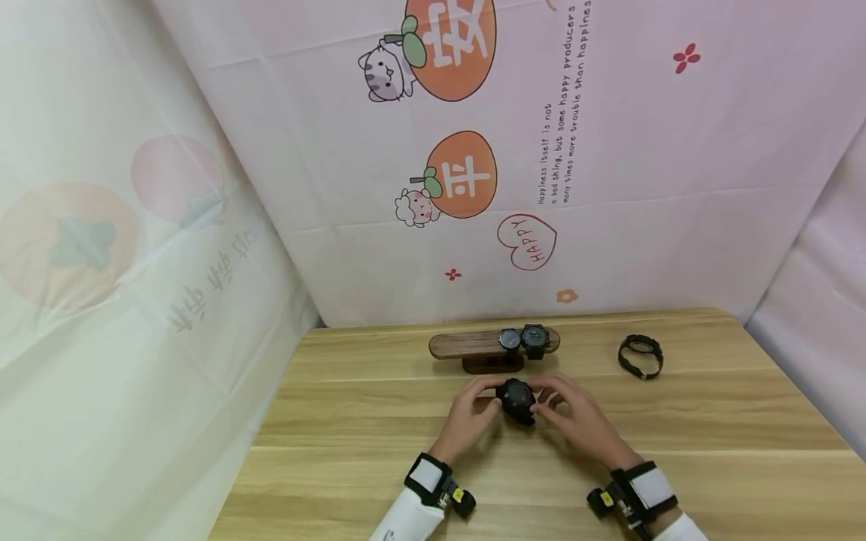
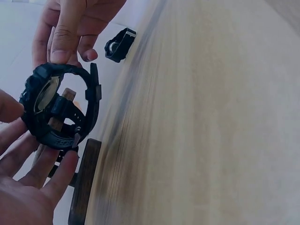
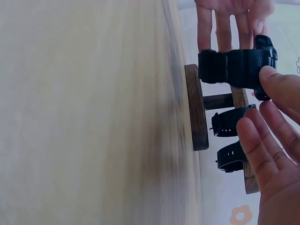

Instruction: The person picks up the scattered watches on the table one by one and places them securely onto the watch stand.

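A black wristwatch (image 1: 517,400) is held between both hands over the table, just in front of the watch stand. My left hand (image 1: 470,421) grips it from the left, with the thumb at the case and fingers along the strap (image 2: 93,110). From the other side my right hand (image 1: 577,422) pinches the watch, its thumb (image 3: 276,79) on the case edge. The strap forms a loop in the left wrist view. Behind the hands, a wooden watch stand (image 1: 463,346) carries a smaller dark watch (image 1: 510,340) and a larger black watch (image 1: 534,338) at its right end.
Another black watch (image 1: 640,357) lies on the wooden table (image 1: 352,421), right of the stand. A printed white cloth (image 1: 379,270) hangs behind the table's back edge, and more cloth drapes along the left and right sides.
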Demonstrator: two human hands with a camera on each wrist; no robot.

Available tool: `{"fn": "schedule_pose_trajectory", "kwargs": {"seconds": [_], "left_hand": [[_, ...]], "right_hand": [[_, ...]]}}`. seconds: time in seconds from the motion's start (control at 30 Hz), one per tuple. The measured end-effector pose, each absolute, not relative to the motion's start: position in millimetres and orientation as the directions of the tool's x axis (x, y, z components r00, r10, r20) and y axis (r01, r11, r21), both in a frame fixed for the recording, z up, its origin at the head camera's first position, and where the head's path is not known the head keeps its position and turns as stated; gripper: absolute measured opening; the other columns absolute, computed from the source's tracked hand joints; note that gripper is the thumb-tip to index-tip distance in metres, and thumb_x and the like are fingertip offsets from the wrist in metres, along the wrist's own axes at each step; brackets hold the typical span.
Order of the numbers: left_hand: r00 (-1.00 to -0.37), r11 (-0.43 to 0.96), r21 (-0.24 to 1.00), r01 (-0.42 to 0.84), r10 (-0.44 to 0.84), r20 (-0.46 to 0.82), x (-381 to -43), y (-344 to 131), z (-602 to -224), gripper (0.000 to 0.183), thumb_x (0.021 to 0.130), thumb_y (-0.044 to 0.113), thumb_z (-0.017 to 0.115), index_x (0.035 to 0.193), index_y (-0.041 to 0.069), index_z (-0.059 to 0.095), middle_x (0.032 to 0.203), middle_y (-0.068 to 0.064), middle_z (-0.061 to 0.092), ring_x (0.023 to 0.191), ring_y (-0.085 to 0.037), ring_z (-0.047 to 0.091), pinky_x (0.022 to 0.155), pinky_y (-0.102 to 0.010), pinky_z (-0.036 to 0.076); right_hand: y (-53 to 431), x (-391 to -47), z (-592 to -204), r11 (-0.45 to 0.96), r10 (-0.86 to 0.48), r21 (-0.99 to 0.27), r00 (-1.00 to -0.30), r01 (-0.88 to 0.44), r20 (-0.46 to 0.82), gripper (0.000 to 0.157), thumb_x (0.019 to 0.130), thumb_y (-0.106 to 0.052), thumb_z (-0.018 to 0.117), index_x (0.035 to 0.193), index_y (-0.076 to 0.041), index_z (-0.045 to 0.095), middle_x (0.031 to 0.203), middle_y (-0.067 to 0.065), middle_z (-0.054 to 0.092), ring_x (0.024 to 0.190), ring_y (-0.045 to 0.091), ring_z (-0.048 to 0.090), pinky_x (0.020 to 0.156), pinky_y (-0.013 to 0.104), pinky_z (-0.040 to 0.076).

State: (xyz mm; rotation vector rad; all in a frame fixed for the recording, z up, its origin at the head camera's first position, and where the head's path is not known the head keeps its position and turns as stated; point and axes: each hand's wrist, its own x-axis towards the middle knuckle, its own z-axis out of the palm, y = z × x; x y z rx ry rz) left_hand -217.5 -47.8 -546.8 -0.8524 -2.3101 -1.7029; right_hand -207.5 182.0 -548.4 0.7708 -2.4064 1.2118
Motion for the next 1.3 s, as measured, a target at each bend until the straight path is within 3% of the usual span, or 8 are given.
{"fn": "schedule_pose_trajectory", "kwargs": {"seconds": [0.13, 0.3, 0.47, 0.8, 0.93, 1.07, 1.3], "left_hand": [[-0.825, 0.246, 0.815, 0.525, 0.383, 0.416, -225, -48, -559, 0.037, 0.095, 0.008, 0.061, 0.131, 0.010, 0.056, 0.135, -0.014, 0.053, 0.121, -0.023, 0.051, 0.093, -0.036, 0.053], [-0.827, 0.271, 0.821, 0.503, 0.427, 0.366, -227, -48, -561, 0.050, 0.092, 0.033, 0.067, 0.137, 0.019, 0.051, 0.138, -0.006, 0.051, 0.125, -0.016, 0.047, 0.097, -0.042, 0.050], [-0.821, 0.293, 0.813, 0.503, 0.457, 0.343, -226, -47, -558, 0.062, 0.086, 0.040, 0.072, 0.140, 0.024, 0.046, 0.141, -0.004, 0.047, 0.127, -0.014, 0.043, 0.099, -0.045, 0.048], [-0.831, 0.322, 0.807, 0.496, 0.446, 0.333, -227, -47, -558, 0.064, 0.082, 0.035, 0.076, 0.138, 0.031, 0.044, 0.134, 0.002, 0.043, 0.122, -0.012, 0.045, 0.097, -0.041, 0.050], [-0.822, 0.311, 0.802, 0.510, 0.451, 0.348, -227, -47, -558, 0.062, 0.084, 0.031, 0.075, 0.139, 0.024, 0.045, 0.133, 0.004, 0.044, 0.119, -0.012, 0.048, 0.097, -0.038, 0.050], [-0.803, 0.262, 0.808, 0.527, 0.465, 0.373, -228, -46, -558, 0.062, 0.085, 0.024, 0.075, 0.139, 0.017, 0.046, 0.132, 0.003, 0.044, 0.119, -0.014, 0.048, 0.097, -0.036, 0.051], [-0.796, 0.213, 0.828, 0.520, 0.472, 0.379, -227, -45, -562, 0.064, 0.083, 0.012, 0.075, 0.139, 0.021, 0.045, 0.135, 0.002, 0.043, 0.123, -0.017, 0.047, 0.096, -0.030, 0.050]], "right_hand": [[180, -208, -549, 0.501, -0.318, -0.623, -0.797, -0.601, 0.513, 0.046, 0.082, -0.017, 0.077, 0.124, -0.009, 0.061, 0.110, -0.001, 0.060, 0.089, 0.019, 0.060, 0.071, 0.035, 0.059], [178, -207, -550, 0.522, -0.302, -0.634, -0.818, -0.571, 0.489, 0.051, 0.080, -0.020, 0.079, 0.126, -0.011, 0.060, 0.115, -0.003, 0.058, 0.088, 0.017, 0.059, 0.071, 0.032, 0.058], [176, -206, -550, 0.518, -0.298, -0.645, -0.825, -0.562, 0.480, 0.052, 0.079, -0.016, 0.079, 0.127, -0.012, 0.059, 0.121, -0.003, 0.056, 0.086, 0.022, 0.061, 0.069, 0.031, 0.057], [173, -206, -548, 0.505, -0.322, -0.633, -0.809, -0.587, 0.492, 0.048, 0.083, -0.024, 0.076, 0.128, -0.017, 0.059, 0.122, 0.003, 0.057, 0.087, 0.023, 0.060, 0.069, 0.033, 0.058], [173, -206, -548, 0.495, -0.324, -0.636, -0.805, -0.592, 0.496, 0.048, 0.083, -0.027, 0.076, 0.127, -0.016, 0.059, 0.122, 0.001, 0.057, 0.088, 0.023, 0.060, 0.069, 0.032, 0.058], [173, -208, -549, 0.478, -0.336, -0.641, -0.799, -0.601, 0.499, 0.053, 0.081, -0.027, 0.078, 0.128, -0.015, 0.058, 0.124, 0.000, 0.055, 0.095, 0.023, 0.060, 0.072, 0.035, 0.058], [173, -211, -552, 0.485, -0.381, -0.642, -0.804, -0.594, 0.457, 0.062, 0.081, -0.034, 0.077, 0.137, -0.022, 0.051, 0.138, 0.000, 0.050, 0.114, 0.019, 0.054, 0.085, 0.039, 0.056]]}}
